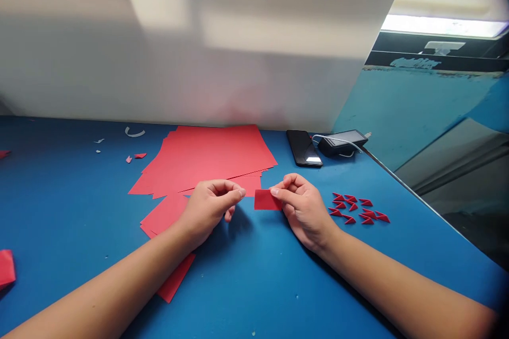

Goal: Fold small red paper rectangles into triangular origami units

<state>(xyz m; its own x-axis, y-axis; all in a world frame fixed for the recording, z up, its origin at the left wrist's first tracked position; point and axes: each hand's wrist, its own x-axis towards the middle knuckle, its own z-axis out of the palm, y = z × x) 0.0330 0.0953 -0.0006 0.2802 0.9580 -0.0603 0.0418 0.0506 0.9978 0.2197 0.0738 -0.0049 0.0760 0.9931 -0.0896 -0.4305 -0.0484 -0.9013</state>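
A small red paper rectangle [264, 200] is pinched at its right end between the thumb and fingers of my right hand [304, 209]. To the left of it, apart from the paper, is my left hand [212, 204]. Its thumb and index finger are closed together, and no paper shows between them. Beneath and behind the left hand lie cut red paper strips [169, 213], one reaching out under the forearm. Several small folded red paper triangles [350, 220] lie in a group to the right of my right hand.
Large red paper sheets [214, 151] are stacked at the back of the blue table [254, 286]. A black phone [303, 148] and a dark device with a white cable [342, 142] lie back right. A white board [191, 53] stands behind. Paper scraps [140, 155] lie at left, with a red piece [6, 268] at the edge.
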